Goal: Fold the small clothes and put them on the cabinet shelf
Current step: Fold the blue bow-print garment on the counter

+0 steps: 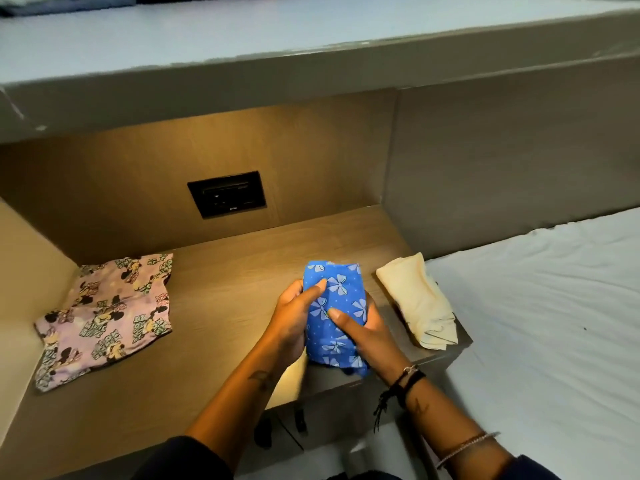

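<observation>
Blue bow-print cloth (pixel 334 311): folded bundle, gripped between left hand (pixel 294 318) and right hand (pixel 360 329), just above the shelf (pixel 225 289), beside the cream cloth (pixel 417 303). Risk: folds likely spring open on release, since the fabric is bunched, or the bundle nudges its cream neighbour.

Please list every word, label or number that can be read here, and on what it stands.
On the pink cloth: printed lettering, too blurred to read.
On the socket: a small white mark, too small to read.
On the blue cloth: only bows, no text.
Nothing can be quoted.
</observation>
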`<act>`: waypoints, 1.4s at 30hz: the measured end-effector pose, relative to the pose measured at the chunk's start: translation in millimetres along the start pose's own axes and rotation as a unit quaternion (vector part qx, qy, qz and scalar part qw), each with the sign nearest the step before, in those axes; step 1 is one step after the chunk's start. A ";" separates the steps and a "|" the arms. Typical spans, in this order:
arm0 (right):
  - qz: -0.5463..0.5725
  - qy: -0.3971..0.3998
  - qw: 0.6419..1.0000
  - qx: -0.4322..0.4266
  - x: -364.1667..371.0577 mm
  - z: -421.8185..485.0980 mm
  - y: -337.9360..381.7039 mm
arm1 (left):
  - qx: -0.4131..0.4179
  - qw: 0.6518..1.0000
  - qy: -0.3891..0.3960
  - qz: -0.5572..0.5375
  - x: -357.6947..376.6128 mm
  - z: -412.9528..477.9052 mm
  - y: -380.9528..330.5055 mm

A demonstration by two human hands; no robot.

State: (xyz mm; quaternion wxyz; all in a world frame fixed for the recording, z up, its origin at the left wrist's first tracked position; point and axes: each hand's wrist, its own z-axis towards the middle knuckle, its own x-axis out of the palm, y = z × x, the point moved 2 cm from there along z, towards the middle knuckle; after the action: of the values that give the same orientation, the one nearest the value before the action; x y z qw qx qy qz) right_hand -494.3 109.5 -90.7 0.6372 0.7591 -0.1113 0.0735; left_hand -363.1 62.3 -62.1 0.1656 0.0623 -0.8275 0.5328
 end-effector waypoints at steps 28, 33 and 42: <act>-0.680 0.010 0.726 -0.104 -160.8 34.6 10.5 | 0.240 0.667 0.112 0.696 97.1 74.2 85.5; -0.716 -0.005 0.695 -0.069 -152.8 26.1 23.0 | 0.238 0.720 0.110 0.642 79.5 65.8 71.3; -0.639 -0.055 0.723 -0.258 11.8 16.7 42.2 | 0.190 0.702 -0.195 0.658 -166.4 -12.1 -16.1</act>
State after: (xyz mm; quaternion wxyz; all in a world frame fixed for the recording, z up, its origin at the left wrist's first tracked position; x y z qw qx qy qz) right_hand -494.5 85.3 -50.6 0.6974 0.4592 0.3503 -0.4243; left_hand -200.1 54.2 -100.3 -0.4070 -0.3657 -0.5533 0.6281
